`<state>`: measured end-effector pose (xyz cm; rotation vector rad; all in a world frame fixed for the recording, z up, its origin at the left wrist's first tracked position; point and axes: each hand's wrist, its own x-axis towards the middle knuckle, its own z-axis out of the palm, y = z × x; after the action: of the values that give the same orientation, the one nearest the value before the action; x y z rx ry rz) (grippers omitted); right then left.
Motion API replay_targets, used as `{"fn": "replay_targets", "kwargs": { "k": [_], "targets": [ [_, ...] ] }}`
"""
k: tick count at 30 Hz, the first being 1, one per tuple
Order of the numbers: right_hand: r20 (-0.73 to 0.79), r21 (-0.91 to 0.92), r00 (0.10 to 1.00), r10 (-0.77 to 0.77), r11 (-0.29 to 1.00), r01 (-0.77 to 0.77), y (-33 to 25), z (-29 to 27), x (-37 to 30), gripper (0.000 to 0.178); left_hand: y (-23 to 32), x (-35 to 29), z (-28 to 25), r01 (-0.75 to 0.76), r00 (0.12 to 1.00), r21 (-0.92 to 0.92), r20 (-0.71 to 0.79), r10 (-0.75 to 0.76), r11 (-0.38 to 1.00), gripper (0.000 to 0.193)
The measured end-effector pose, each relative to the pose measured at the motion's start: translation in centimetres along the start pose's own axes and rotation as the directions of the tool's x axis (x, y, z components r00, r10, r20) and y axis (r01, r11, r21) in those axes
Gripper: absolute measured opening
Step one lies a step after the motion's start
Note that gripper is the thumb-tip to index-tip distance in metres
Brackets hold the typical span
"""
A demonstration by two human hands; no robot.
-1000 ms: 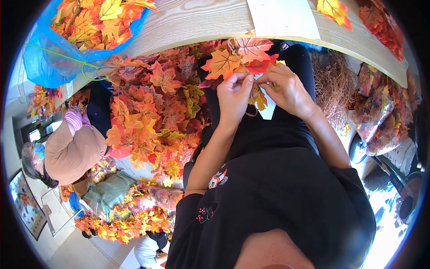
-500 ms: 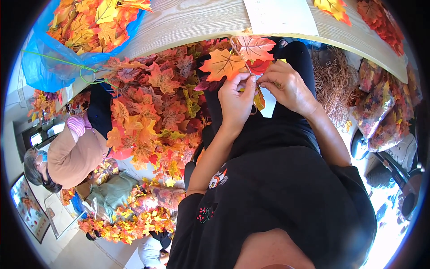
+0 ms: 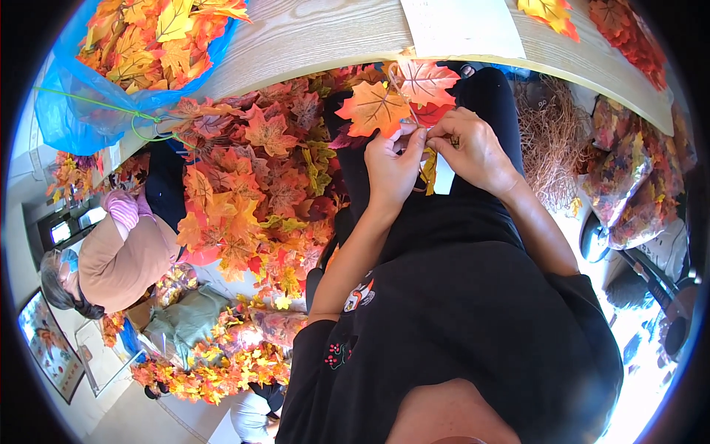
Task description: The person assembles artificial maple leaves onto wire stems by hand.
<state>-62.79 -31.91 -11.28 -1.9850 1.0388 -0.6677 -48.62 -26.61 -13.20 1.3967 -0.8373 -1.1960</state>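
Over my lap, below the table edge, both my hands work close together on a string of artificial maple leaves. My left hand (image 3: 396, 163) is closed in a pinch on its thin brown stem. My right hand (image 3: 473, 148) pinches beside it, fingertips nearly touching the left thumb; what lies between them is too small to make out. Above the hands spread an orange leaf (image 3: 372, 109), a pinkish-orange leaf (image 3: 427, 81) and a partly covered red leaf (image 3: 431, 115). Beneath the hands hangs a yellow leaf (image 3: 429, 175), near a white patch.
The wooden table (image 3: 318, 33) curves ahead, bearing a white sheet (image 3: 466, 29). A blue bag (image 3: 66, 111) of leaves stands at left. Leaf garlands (image 3: 237, 192) heap beside me. Brown vines (image 3: 547, 140) and clear bags (image 3: 625, 185) lie right. Another person (image 3: 122, 259) sits far left.
The leaves above my hands have shifted slightly right. My left hand has moved a little right, and the right hand has lowered slightly, still pinching. The other person's arm has moved a bit.
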Motion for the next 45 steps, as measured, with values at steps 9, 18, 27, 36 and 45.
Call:
{"fn": "replay_targets", "kwargs": {
  "k": [9, 18, 27, 36, 45],
  "targets": [
    [0.052, 0.188, 0.972, 0.230, 0.953, -0.236, -0.2, 0.3, -0.1, 0.011, 0.1, 0.2, -0.2, 0.120, 0.992, -0.160, 0.046, -0.114, 0.980, 0.010],
    [-0.250, -0.128, 0.968, -0.010, 0.992, -0.023, 0.8, -1.8, 1.9, 0.009, -0.5, 0.4, -1.2, 0.582, 0.786, -0.439, 0.520, -0.334, 0.685, 0.041],
    [-0.086, -0.441, 0.987, -0.137, 0.893, 0.086, 0.9, -2.9, 2.0, 0.006, 1.5, -1.5, 0.3, 0.031, 0.854, 0.205, 0.503, -0.132, 0.978, 0.028],
    [-0.429, -0.203, 0.872, -0.236, 0.966, 0.162, -2.4, -13.4, 4.4, 0.010, 1.6, 0.7, -0.8, 0.493, 0.847, -0.320, 0.391, -0.361, 0.809, 0.020],
    [-0.833, -0.509, 0.482, -0.273, 0.719, -0.472, 6.5, -34.3, 7.9, 0.019, -0.1, 0.8, -0.6, 0.481, 0.876, -0.466, 0.286, -0.388, 0.743, 0.019]
  ]
}}
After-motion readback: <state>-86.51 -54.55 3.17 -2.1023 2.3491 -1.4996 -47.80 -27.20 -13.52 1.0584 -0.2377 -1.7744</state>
